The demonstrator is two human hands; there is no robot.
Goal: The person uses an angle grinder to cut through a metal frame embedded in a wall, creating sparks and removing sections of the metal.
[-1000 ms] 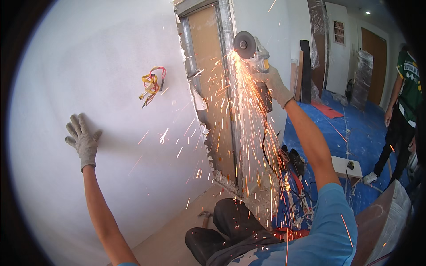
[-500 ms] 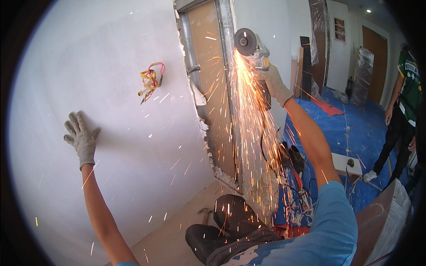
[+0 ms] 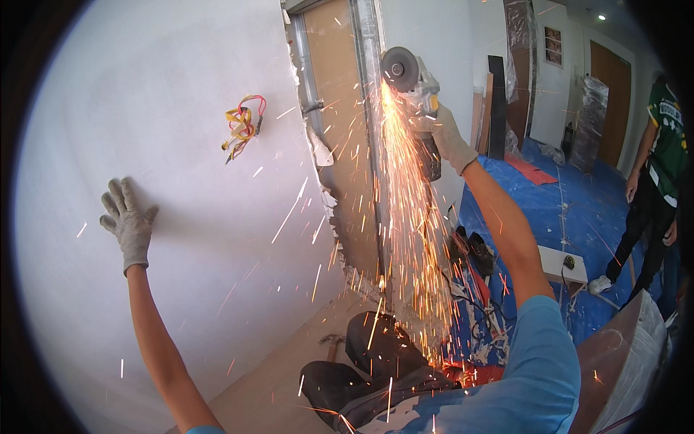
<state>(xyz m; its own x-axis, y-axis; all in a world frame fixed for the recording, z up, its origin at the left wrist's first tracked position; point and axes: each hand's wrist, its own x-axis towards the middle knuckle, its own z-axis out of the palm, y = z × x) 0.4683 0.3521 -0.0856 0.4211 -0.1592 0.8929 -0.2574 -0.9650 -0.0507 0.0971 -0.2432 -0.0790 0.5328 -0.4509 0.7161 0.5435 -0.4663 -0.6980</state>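
Note:
My right hand [image 3: 447,134], in a grey work glove, grips an angle grinder [image 3: 410,78] held up high. Its disc touches the metal strip of a door frame [image 3: 370,130] and throws a thick stream of orange sparks down toward the floor. My left hand [image 3: 129,220], also gloved, rests flat with fingers spread on the white wall [image 3: 144,108], well left of the cut. My knees in dark trousers [image 3: 376,362] show at the bottom, under the sparks.
Coloured wires [image 3: 242,126] stick out of the wall above my left hand. A blue sheet [image 3: 571,210] covers the floor on the right, with debris and a white block on it. Another person [image 3: 654,188] in a green shirt stands at the far right.
The grinder stays at the same spot on the frame and the sparks keep falling. My left hand has stayed on the wall, almost unmoved.

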